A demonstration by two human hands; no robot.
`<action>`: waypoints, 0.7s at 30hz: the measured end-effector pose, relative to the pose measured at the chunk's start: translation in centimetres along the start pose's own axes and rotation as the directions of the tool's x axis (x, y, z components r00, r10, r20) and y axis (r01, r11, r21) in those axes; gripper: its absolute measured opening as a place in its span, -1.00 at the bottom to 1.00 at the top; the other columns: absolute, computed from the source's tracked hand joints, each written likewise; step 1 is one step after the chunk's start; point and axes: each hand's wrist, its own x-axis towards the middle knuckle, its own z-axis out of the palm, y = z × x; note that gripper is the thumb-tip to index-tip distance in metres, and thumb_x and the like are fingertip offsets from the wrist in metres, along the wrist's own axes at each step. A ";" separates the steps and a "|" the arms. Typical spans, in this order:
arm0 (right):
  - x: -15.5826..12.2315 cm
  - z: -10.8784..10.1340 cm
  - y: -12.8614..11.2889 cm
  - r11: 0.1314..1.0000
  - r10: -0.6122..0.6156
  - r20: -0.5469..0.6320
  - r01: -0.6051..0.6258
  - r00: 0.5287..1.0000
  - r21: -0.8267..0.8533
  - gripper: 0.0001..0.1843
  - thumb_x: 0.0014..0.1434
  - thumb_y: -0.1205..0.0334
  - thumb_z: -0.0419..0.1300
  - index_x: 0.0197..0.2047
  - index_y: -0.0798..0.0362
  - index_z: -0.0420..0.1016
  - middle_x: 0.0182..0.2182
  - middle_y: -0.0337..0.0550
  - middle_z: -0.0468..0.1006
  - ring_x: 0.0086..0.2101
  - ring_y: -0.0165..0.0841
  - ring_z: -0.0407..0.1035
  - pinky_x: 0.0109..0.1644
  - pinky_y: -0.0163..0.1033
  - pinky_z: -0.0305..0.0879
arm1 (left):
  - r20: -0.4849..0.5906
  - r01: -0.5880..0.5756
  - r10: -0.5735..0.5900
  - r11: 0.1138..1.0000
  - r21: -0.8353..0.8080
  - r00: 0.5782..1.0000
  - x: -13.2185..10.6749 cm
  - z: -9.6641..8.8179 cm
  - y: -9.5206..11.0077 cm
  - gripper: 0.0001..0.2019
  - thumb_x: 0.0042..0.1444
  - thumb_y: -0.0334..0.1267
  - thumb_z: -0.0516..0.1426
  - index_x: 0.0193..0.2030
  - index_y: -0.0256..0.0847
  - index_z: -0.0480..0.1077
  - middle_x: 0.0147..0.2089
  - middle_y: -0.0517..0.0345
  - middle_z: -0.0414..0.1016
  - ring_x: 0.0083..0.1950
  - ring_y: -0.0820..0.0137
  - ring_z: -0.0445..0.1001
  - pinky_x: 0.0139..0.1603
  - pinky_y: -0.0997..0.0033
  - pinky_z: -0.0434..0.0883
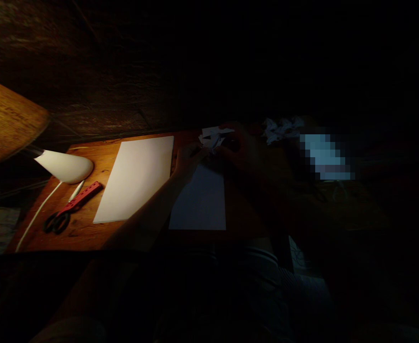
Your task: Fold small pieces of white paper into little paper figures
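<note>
Folded white paper point(214, 139) is held up over the far part of the wooden table, in dim light. My left hand point(188, 158) grips its left side, fingers closed. From the right, my right hand point(241, 148) pinches the same folded paper; much of this hand is lost in shadow. Below them a flat white sheet point(202, 200) lies on the table, its far end behind the hands. Several folded paper pieces point(283, 129) are heaped to the right of my right hand.
At left stand a lamp with a brown shade point(9, 124) and white base point(66, 166), its cord running forward. Scissors with black handles point(61, 221) lie by a red strip point(84, 195). White paper point(138, 178) lies under the light. A blurred bright rectangle point(325, 155) is at right.
</note>
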 end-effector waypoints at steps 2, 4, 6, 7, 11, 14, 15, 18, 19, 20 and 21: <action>0.0 -0.3 -0.6 0.994 -0.038 0.047 0.042 0.998 -0.097 -0.55 0.32 0.21 0.34 0.26 -0.04 0.61 -0.04 -0.08 0.74 -0.16 -0.22 0.61 -0.03 -0.11 0.53 | 0.004 -0.005 0.005 1.000 0.007 1.000 0.0 0.0 0.0 -0.52 0.19 0.19 0.47 -0.38 -0.16 0.50 -0.47 0.19 0.54 -0.42 0.42 0.53 -0.39 0.46 0.45; 0.0 -0.4 -1.1 0.981 -0.087 0.097 0.103 0.991 -0.166 -0.66 0.35 0.28 0.29 0.16 -0.02 0.68 0.01 -0.05 0.76 -0.07 -0.18 0.63 0.07 -0.08 0.52 | 0.000 -0.014 0.014 1.000 0.020 1.000 0.0 -0.1 0.0 -0.53 0.17 0.19 0.48 -0.36 -0.17 0.52 -0.44 0.17 0.55 -0.40 0.41 0.54 -0.38 0.44 0.44; 0.0 -0.4 -1.4 0.967 -0.114 0.129 0.140 0.985 -0.214 -0.69 0.35 0.32 0.26 0.10 -0.01 0.71 0.05 -0.02 0.76 -0.01 -0.15 0.63 0.13 -0.05 0.50 | -0.017 -0.019 0.020 0.999 0.038 1.000 0.0 -0.2 0.1 -0.54 0.14 0.18 0.50 -0.35 -0.18 0.56 -0.41 0.16 0.57 -0.38 0.41 0.53 -0.37 0.44 0.44; 0.0 -0.4 -1.4 0.962 -0.113 0.136 0.143 0.984 -0.232 -0.69 0.34 0.33 0.24 0.10 -0.01 0.71 0.05 -0.01 0.76 0.00 -0.14 0.62 0.14 -0.05 0.49 | -0.025 -0.019 0.020 0.999 0.046 0.999 0.0 -0.3 0.2 -0.55 0.12 0.17 0.51 -0.34 -0.18 0.57 -0.40 0.16 0.58 -0.37 0.40 0.52 -0.36 0.44 0.44; 0.0 -0.4 -1.6 0.955 -0.084 0.133 0.118 0.988 -0.274 -0.70 0.33 0.34 0.22 0.07 0.02 0.69 0.02 0.01 0.76 -0.05 -0.15 0.60 0.07 -0.08 0.45 | -0.037 -0.017 0.019 0.998 0.056 0.999 0.0 -0.2 0.4 -0.56 0.05 0.14 0.55 -0.34 -0.19 0.61 -0.39 0.14 0.60 -0.34 0.38 0.53 -0.33 0.42 0.48; -0.1 -0.4 -1.9 0.955 -0.072 0.122 0.104 0.990 -0.276 -0.77 0.32 0.33 0.21 -0.02 0.03 0.66 -0.05 0.01 0.75 -0.08 -0.17 0.57 0.01 -0.10 0.40 | -0.042 -0.032 0.034 0.998 0.056 0.999 0.1 0.0 0.5 -0.55 -0.01 0.15 0.56 -0.36 -0.18 0.60 -0.39 0.15 0.61 -0.33 0.38 0.55 -0.31 0.41 0.51; -0.1 -0.4 -2.0 0.957 -0.071 0.120 0.101 0.990 -0.273 -0.79 0.32 0.33 0.20 -0.05 0.03 0.65 -0.07 0.00 0.75 -0.10 -0.17 0.55 -0.01 -0.11 0.38 | -0.043 -0.038 0.040 0.998 0.056 0.998 0.1 0.0 0.6 -0.54 -0.02 0.16 0.56 -0.38 -0.18 0.60 -0.39 0.15 0.61 -0.33 0.38 0.56 -0.30 0.41 0.51; -0.1 -0.3 -2.2 0.960 -0.072 0.115 0.100 0.991 -0.260 -0.84 0.30 0.31 0.20 -0.11 0.03 0.61 -0.14 -0.03 0.71 -0.15 -0.20 0.51 -0.05 -0.13 0.33 | -0.044 -0.041 0.043 0.997 0.060 0.998 0.0 0.1 0.9 -0.54 -0.02 0.19 0.55 -0.39 -0.16 0.59 -0.40 0.18 0.62 -0.32 0.38 0.57 -0.29 0.42 0.52; -0.1 -0.2 -2.2 0.960 -0.073 0.116 0.101 0.991 -0.260 -0.86 0.30 0.31 0.21 -0.12 0.03 0.59 -0.15 -0.03 0.70 -0.17 -0.21 0.50 -0.06 -0.13 0.32 | -0.042 -0.038 0.040 0.997 0.064 0.998 0.0 0.1 1.0 -0.54 -0.02 0.19 0.55 -0.39 -0.15 0.59 -0.40 0.19 0.63 -0.32 0.39 0.57 -0.28 0.43 0.52; 0.0 -0.2 -2.2 0.959 -0.074 0.117 0.103 0.990 -0.264 -0.87 0.29 0.30 0.22 -0.13 0.03 0.59 -0.16 -0.04 0.69 -0.18 -0.22 0.49 -0.06 -0.14 0.31 | -0.039 -0.034 0.036 0.997 0.067 0.999 -0.1 0.1 1.1 -0.54 -0.01 0.18 0.55 -0.39 -0.15 0.58 -0.40 0.19 0.63 -0.32 0.40 0.57 -0.28 0.44 0.52; 0.0 -0.1 -2.2 0.957 -0.077 0.117 0.106 0.990 -0.271 -0.88 0.28 0.31 0.23 -0.14 0.03 0.58 -0.17 -0.03 0.69 -0.18 -0.22 0.49 -0.07 -0.14 0.30 | -0.036 -0.029 0.031 0.997 0.067 0.999 -0.2 0.1 1.2 -0.54 -0.01 0.17 0.55 -0.40 -0.15 0.58 -0.40 0.19 0.63 -0.32 0.41 0.56 -0.28 0.44 0.52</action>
